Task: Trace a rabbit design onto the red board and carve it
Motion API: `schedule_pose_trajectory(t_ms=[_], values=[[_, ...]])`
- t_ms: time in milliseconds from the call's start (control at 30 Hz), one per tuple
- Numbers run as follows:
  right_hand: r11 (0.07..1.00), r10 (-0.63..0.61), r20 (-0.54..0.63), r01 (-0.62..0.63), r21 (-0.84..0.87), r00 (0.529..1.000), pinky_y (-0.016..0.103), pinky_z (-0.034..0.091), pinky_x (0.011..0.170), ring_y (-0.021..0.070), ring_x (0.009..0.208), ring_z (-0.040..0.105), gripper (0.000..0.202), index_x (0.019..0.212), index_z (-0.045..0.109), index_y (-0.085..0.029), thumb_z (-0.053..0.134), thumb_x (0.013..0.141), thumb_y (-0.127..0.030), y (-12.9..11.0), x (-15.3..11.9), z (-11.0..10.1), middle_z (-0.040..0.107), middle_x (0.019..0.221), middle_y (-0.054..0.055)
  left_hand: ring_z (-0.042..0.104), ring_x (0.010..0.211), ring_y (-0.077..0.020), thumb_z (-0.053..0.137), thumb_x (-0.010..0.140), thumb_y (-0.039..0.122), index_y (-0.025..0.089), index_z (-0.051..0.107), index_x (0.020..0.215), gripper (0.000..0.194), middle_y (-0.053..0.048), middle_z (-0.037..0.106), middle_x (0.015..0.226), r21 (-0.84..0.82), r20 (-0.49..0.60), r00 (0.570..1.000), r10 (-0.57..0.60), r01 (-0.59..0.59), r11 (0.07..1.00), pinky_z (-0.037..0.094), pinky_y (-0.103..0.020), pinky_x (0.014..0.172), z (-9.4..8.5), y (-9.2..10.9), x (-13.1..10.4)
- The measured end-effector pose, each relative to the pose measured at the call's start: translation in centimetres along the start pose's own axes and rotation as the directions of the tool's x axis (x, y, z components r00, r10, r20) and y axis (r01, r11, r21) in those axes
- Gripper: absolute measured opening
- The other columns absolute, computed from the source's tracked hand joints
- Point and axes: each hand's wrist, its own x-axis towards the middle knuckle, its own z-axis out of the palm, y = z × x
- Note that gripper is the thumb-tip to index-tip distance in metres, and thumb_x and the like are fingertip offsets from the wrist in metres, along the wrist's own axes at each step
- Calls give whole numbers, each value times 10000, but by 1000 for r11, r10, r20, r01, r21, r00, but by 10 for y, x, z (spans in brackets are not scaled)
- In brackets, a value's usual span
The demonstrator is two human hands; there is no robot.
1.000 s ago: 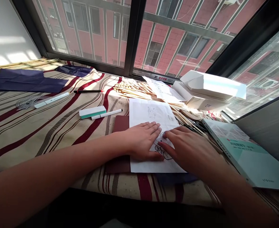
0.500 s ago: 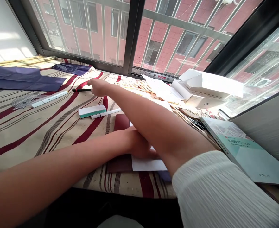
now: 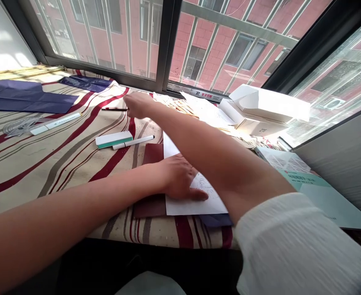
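My right hand (image 3: 139,104) is stretched across over my left arm, its fingers closed on one end of a slim dark pen or pencil (image 3: 114,109) whose other end points left. Part of that grip is hidden from me. My left hand (image 3: 178,178) lies flat on a white sheet of paper (image 3: 183,208), thumb spread to the right. Line drawing shows on the sheet beside the thumb. Beneath the paper is a dark red folder or board (image 3: 149,207), with a bluish-purple piece (image 3: 215,220) showing at its lower right. My right forearm hides part of the sheet.
On the striped cloth (image 3: 76,159) lie a white-and-green eraser-like block (image 3: 114,139), a white marker (image 3: 134,142), another marker (image 3: 56,123), clear plastic rulers (image 3: 23,125) and dark blue sheets (image 3: 29,97). A white box (image 3: 260,119) and a book (image 3: 315,184) stand right, by the window.
My right hand has drawn back to the right, bringing the dark pen or pencil along. My left hand is more visible on the paper, its thumb spread. The view has shifted slightly.
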Motion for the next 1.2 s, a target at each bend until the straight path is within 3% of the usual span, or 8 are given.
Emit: schedule_pose_trajectory(t_ms=[100, 167, 267, 467, 667, 867, 1067, 1200], values=[[994, 59, -200, -38, 105, 978, 296, 569, 814, 162, 988, 692, 99, 1100, 672, -128, 665, 1006, -160, 19, -56, -35, 748, 1176, 96, 195, 1711, -359, 517, 1015, 744, 17, 286, 1727, 1043, -229, 209, 1822, -14, 87, 994, -66, 68, 998, 166, -457, 1400, -4, 3, 4], [961, 151, -345, -55, 271, 926, 214, 417, 621, 36, 673, 553, 152, 918, 553, -195, 478, 1031, -126, 30, -110, -53, 674, 847, -47, 102, 1727, -330, 460, 1012, 762, 17, 187, 1751, 1084, -194, 98, 1840, -18, 124, 988, -95, 98, 995, 105, -446, 1408, -5, 4, 5], [306, 354, -347, 243, 920, 869, 289, 158, 499, -21, 451, 210, 243, 757, 382, -235, 580, 898, -242, 34, -198, -60, 306, 510, -164, 50, 1732, -291, 424, 1003, 769, 34, 151, 1760, 1089, -159, 50, 1844, -11, 152, 982, -115, 118, 993, 67, -430, 1409, -6, 6, 5], [9, 272, -172, 176, 984, 947, 217, 376, 401, 90, 496, 551, 262, 859, 621, -241, 817, 823, -412, 21, -292, -4, 636, 624, -58, 82, 1724, -368, 509, 985, 769, 1, 268, 1723, 1092, -242, 88, 1829, 16, 134, 980, -149, 149, 989, 137, -481, 1400, -10, 7, 4], [-86, 410, 19, 18, 996, 912, 178, 289, 350, 51, 373, 412, 418, 750, 548, -226, 921, 812, -404, 25, -296, 35, 549, 476, -94, 37, 1727, -365, 500, 963, 855, -1, 153, 1746, 1211, -255, -5, 1823, 79, 159, 971, -181, 170, 982, 109, -481, 1401, -9, 4, 4], [15, 425, 92, -108, 994, 900, 188, 219, 344, 42, 366, 357, 402, 788, 588, -219, 966, 761, -353, 26, -299, 32, 506, 468, -115, 29, 1729, -357, 507, 958, 868, -4, 88, 1753, 1252, -226, -34, 1822, 84, 179, 966, -189, 176, 981, 86, -463, 1403, -9, 3, 5], [162, 486, 40, -135, 977, 873, 225, 224, 384, 54, 409, 371, 363, 767, 607, -215, 929, 810, -378, 34, -306, 25, 496, 497, -91, 41, 1729, -357, 453, 936, 912, 5, 141, 1753, 1260, -223, -14, 1820, 88, 178, 966, -188, 175, 981, 73, -466, 1399, -8, 0, 3], [162, 506, -200, 136, 977, 839, 255, 419, 484, 84, 546, 519, 242, 857, 670, -237, 902, 798, -274, 47, -320, 7, 607, 719, -50, 51, 1729, -359, 449, 924, 924, 19, 155, 1756, 1264, -210, 10, 1823, 54, 149, 974, -173, 167, 984, 78, -478, 1400, -4, -5, 3]])
